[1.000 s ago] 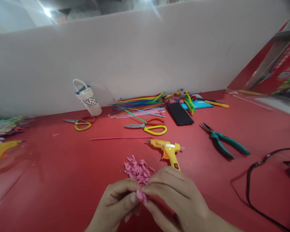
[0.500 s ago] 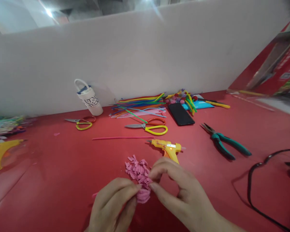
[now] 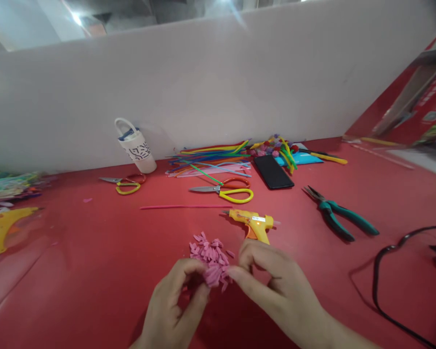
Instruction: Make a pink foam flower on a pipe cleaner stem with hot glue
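Low in the middle, both my hands meet over a small pink foam flower [image 3: 214, 275] made of petal pieces. My left hand [image 3: 176, 305] pinches it from below with curled fingers. My right hand [image 3: 272, 286] grips its right side between thumb and fingertips. Just behind the flower lies a heap of loose pink foam petals [image 3: 208, 249] on the red table [image 3: 94, 271]. A yellow glue gun [image 3: 253, 226] rests right behind my right hand, its nozzle pointing left.
Yellow-handled scissors [image 3: 225, 192], a pink stick [image 3: 185, 207], coloured sticks [image 3: 212, 159], a black phone [image 3: 273, 171] and green pliers [image 3: 339, 219] lie further back. A second scissors [image 3: 125, 185] and white cup [image 3: 136, 147] sit left. Another glue gun [image 3: 3, 228] far left; black cable [image 3: 396, 276] right.
Both hands shifted slightly away from me with the pink flower, turning it between the fingers. The left hand's fingers have curled further under it. Nothing else on the table moved.
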A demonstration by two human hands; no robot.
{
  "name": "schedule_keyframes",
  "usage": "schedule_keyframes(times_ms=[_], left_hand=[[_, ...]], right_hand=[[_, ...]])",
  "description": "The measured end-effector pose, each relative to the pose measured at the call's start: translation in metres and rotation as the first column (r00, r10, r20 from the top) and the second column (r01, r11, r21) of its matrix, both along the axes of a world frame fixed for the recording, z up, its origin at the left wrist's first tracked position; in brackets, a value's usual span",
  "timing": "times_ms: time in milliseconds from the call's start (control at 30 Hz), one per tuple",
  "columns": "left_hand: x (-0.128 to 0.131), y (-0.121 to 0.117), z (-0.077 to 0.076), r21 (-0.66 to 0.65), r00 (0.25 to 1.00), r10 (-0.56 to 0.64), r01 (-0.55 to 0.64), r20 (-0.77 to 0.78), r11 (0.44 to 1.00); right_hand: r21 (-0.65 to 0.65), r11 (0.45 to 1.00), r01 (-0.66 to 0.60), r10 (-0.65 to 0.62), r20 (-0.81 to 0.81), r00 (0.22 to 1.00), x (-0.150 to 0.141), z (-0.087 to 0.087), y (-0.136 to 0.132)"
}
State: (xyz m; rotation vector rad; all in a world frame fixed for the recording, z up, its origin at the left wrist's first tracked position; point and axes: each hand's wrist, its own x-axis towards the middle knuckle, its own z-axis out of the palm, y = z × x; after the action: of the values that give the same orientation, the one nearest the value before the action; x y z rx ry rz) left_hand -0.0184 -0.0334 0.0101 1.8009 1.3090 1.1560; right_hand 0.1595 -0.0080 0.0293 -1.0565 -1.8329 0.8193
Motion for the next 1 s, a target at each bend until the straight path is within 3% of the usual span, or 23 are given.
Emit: schedule_keyframes(times_ms=[133, 300, 433, 567, 767, 1000], left_hand=[[0.010, -0.002, 0.001, -0.217, 0.978, 0.072, -0.028, 0.195, 0.976], [0.015, -0.001, 0.003, -0.284, 0.967, 0.107, -0.039, 0.230, 0.958], [0.014, -0.001, 0.003, -0.353, 0.957, 0.105, -0.002, 0.271, 0.936], [0.014, -0.002, 0.004, -0.375, 0.960, 0.072, 0.036, 0.271, 0.927], [0.014, -0.003, 0.004, -0.365, 0.967, 0.051, 0.045, 0.249, 0.930], [0.015, -0.003, 0.005, -0.403, 0.956, 0.038, 0.086, 0.290, 0.911]], right_hand=[[0.038, 0.993, -0.108, 0.111, -0.077, 0.991, -0.002, 0.001, 0.000], [0.175, 0.978, -0.110, 0.118, -0.035, 0.992, -0.002, -0.001, -0.001], [0.201, 0.974, -0.108, 0.108, 0.009, 0.994, 0.000, -0.003, 0.000], [0.183, 0.977, -0.107, 0.107, 0.011, 0.994, 0.001, -0.001, 0.002], [0.017, 0.993, -0.118, 0.118, -0.034, 0.992, 0.001, 0.000, 0.004], [0.090, 0.986, -0.137, 0.135, 0.037, 0.990, 0.003, -0.001, 0.003]])
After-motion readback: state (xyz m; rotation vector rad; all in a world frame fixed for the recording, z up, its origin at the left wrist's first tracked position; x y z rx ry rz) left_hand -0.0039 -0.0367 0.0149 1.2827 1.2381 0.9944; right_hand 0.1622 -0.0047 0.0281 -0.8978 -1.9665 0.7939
